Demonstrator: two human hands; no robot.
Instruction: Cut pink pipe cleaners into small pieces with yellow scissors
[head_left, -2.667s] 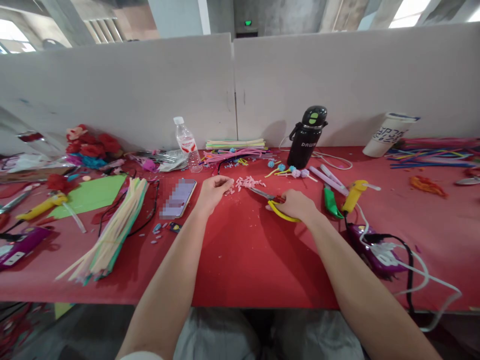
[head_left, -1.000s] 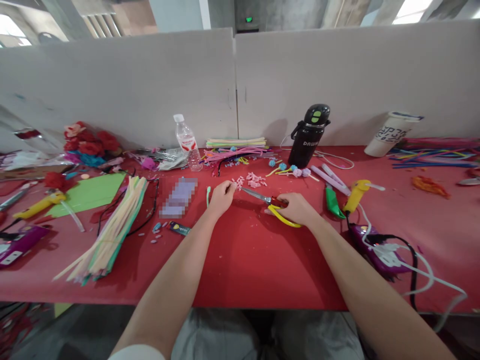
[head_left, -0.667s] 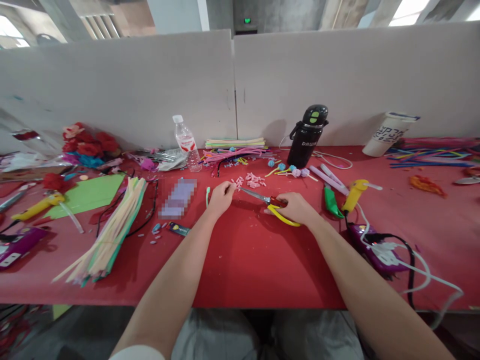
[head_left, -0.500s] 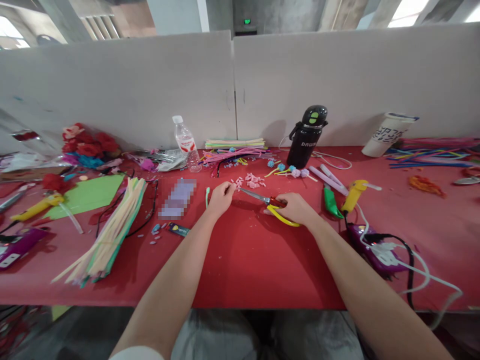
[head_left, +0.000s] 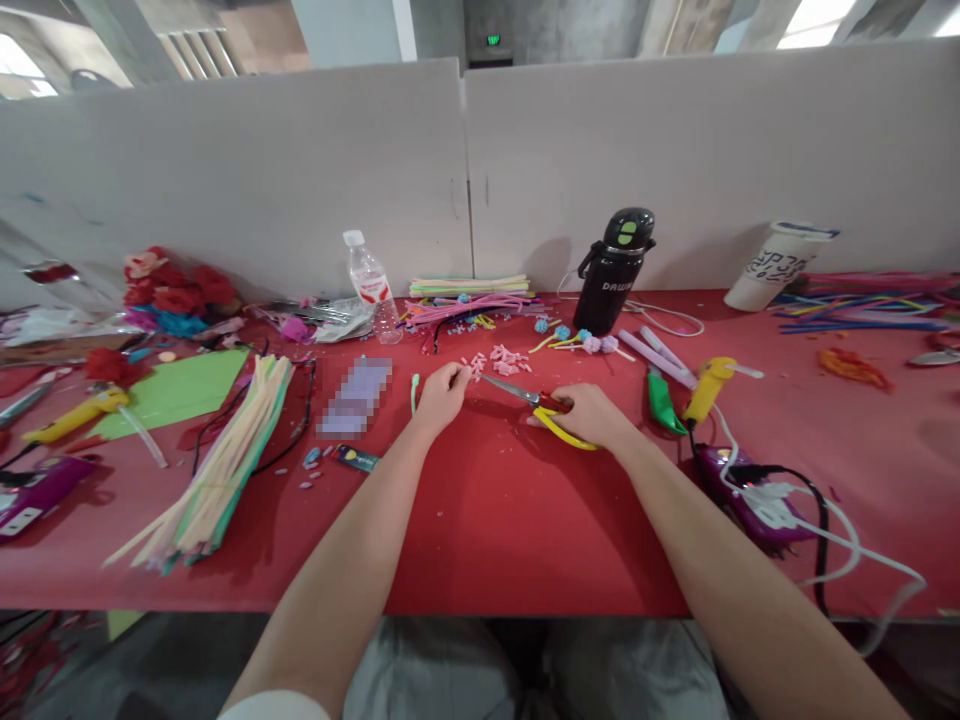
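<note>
My left hand (head_left: 442,395) is closed in a pinch, and a small pink piece (head_left: 466,373) shows at its fingertips. My right hand (head_left: 589,415) is wrapped round the red and yellow handles of a pair of scissors (head_left: 514,389). The scissors' blades point left, their tips a little short of my left fingertips. Just beyond both hands lies a loose pile of short pink pieces (head_left: 510,360). A pale green stem with a rounded end (head_left: 415,392) lies left of my left hand.
Fuzzy craft stems (head_left: 225,460) lie bundled at left, near a green sheet (head_left: 180,390). A water bottle (head_left: 373,290) and a black flask (head_left: 613,275) stand behind. At right, a yellow glue gun (head_left: 709,390) stands by a purple power strip (head_left: 750,505) with loose cables.
Both hands and the scissors stay in nearly the same place. The view has shifted very slightly.
</note>
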